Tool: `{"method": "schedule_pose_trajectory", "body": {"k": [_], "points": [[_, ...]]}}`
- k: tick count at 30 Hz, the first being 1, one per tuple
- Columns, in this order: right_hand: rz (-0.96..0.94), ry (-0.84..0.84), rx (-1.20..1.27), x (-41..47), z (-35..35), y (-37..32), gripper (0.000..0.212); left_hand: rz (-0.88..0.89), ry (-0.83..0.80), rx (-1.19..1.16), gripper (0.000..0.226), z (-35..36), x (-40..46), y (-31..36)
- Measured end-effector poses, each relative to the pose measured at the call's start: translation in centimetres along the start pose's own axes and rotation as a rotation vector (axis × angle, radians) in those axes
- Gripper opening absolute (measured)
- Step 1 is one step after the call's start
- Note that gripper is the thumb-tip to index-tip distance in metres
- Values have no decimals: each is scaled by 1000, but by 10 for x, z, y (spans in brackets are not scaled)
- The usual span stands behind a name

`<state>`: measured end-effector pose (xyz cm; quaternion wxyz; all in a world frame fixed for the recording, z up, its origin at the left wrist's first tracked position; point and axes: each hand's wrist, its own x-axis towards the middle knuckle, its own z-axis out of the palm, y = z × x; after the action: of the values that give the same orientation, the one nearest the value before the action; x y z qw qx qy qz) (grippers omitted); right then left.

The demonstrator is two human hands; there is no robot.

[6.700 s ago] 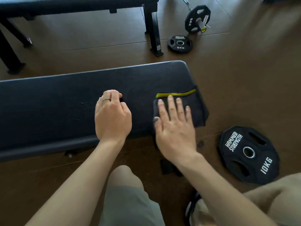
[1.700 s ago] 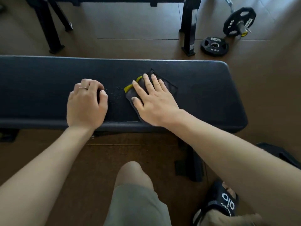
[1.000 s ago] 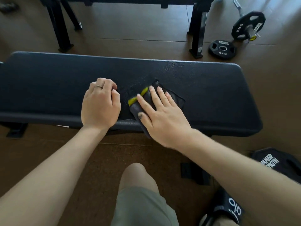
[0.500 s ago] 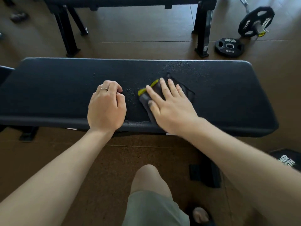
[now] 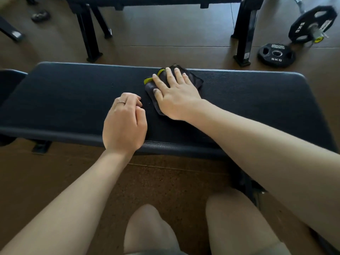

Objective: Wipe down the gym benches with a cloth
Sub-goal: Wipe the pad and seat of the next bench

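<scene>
A long black padded gym bench (image 5: 248,100) runs across the head view. A dark folded cloth (image 5: 194,80) with a yellow edge lies near the bench's far edge, around the middle. My right hand (image 5: 176,94) presses flat on the cloth with straight, spread fingers. My left hand (image 5: 125,126), wearing a ring, rests on the pad near the front edge with its fingers curled under and nothing in them. The two hands are close together but apart.
A second black bench (image 5: 165,0) on black legs stands behind. A 5 kg plate (image 5: 276,55) lies flat on the brown floor at the back right, beside a plate on a bar (image 5: 312,26). My knees are below the bench's front edge.
My right hand has slid the cloth away from me, from the middle of the pad to its far edge. My left hand stays in place on the bench.
</scene>
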<state>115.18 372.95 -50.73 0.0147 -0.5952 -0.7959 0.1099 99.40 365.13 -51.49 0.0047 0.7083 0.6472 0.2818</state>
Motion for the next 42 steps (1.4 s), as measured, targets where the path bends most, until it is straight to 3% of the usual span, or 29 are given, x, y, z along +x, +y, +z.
{"method": "schedule_pose_trajectory", "body": {"k": [4, 7, 12, 16, 19, 24, 29, 33, 37, 40, 42], "points": [[-205, 8, -13, 1, 3, -11, 56, -35, 26, 6, 25, 2, 1, 0], [-224, 25, -35, 28, -3, -8, 55, -44, 31, 0, 23, 1, 1, -1], [5, 92, -79, 12, -18, 82, 59, -78, 12, -9, 23, 0, 0, 0], [131, 25, -56, -52, -24, 131, 61, -89, 11, 2, 19, 1, 0, 1], [142, -3, -44, -44, -20, 108, 62, -111, 14, -3, 19, 2, 1, 2], [-67, 27, -16, 32, -13, 49, 63, -132, 16, -33, 20, -2, 2, 3], [-127, -48, 26, 77, -17, 15, 63, -126, 52, -14, 21, -1, 1, 4], [-252, -41, -26, 16, -12, 18, 64, -103, 155, -14, 23, 0, -3, -1], [-425, -141, -102, -79, -9, 16, 63, -180, 231, -36, 26, -3, 2, -2], [-421, -125, -138, -78, -8, 14, 65, -193, 252, 3, 29, -18, 4, -27], [-436, -89, -142, -62, -4, 1, 66, -319, 241, 64, 34, -30, 5, -63]]}}
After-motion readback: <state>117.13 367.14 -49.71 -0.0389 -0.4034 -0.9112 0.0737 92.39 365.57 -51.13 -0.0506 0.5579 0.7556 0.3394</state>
